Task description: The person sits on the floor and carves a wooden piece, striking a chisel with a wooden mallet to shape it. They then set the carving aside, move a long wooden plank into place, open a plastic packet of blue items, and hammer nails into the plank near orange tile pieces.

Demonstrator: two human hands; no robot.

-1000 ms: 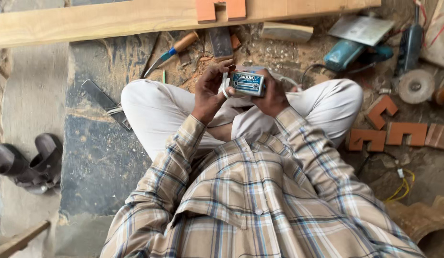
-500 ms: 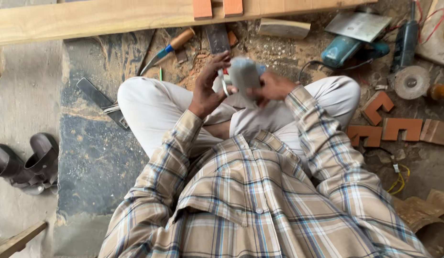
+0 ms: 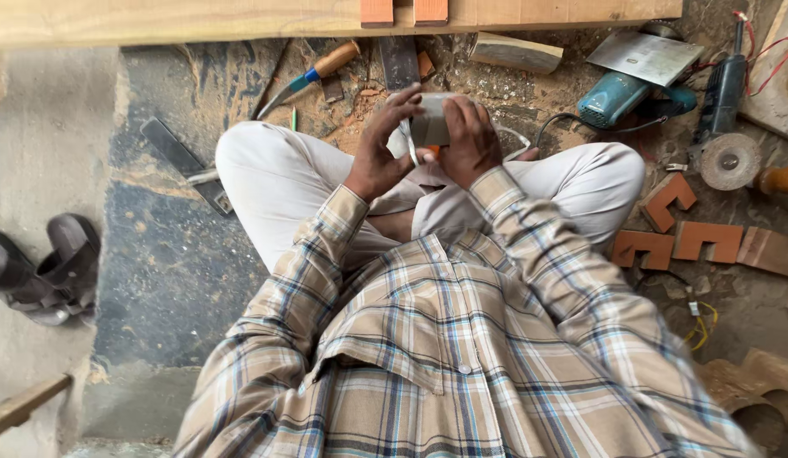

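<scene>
Person's sitting cross-legged on a dusty floor, and both hands are wrapping around a small grey block (image 3: 431, 125) out in front of the knees: left hand (image 3: 382, 151) curling its fingers over the block's left edge, right hand (image 3: 470, 140) clamping the other side. A chisel (image 3: 311, 76) is lying on the floor just past the left knee, a blue power tool (image 3: 619, 95) is sitting off to the right, and a plank (image 3: 199, 19) is running along the top.
</scene>
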